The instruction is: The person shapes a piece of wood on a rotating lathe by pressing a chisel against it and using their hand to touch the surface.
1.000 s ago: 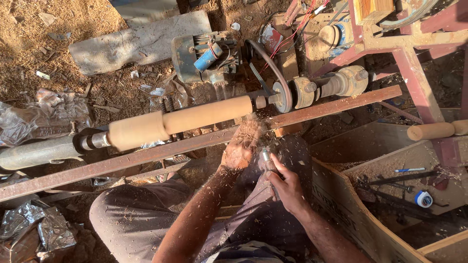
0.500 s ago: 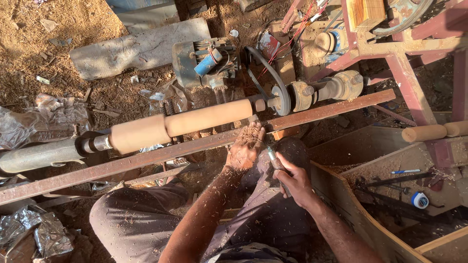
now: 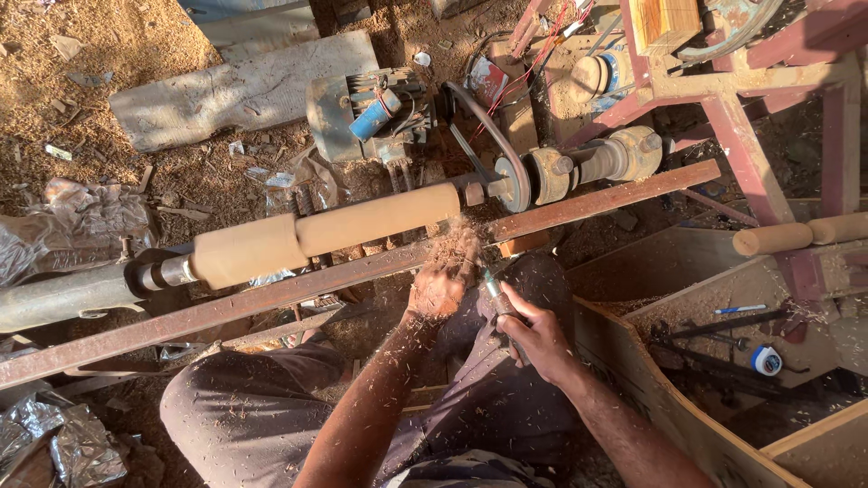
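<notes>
A long round wooden workpiece [image 3: 334, 230] is mounted level on a lathe, its left part thicker than its right. My left hand [image 3: 438, 289] rests on the rusty metal tool-rest bar [image 3: 271, 294] and presses the blade of a chisel [image 3: 493, 289] against the right end of the wood, where chips fly off. My right hand [image 3: 538, 334] grips the chisel's handle just behind the left hand. Wood shavings cover both forearms.
An electric motor [image 3: 366, 113] with a belt [image 3: 493, 149] drives the spindle [image 3: 588, 163] behind the wood. A wooden box [image 3: 651, 389] at my right holds dark tools and a small tape roll [image 3: 767, 360]. Turned pieces [image 3: 796, 235] lie beyond it. Sawdust, a plank [image 3: 240, 90] and crumpled foil [image 3: 77, 221] lie left.
Both hands with the chisel have moved up from below the bar to the wood's right end. The blade now cuts and chips spray off.
</notes>
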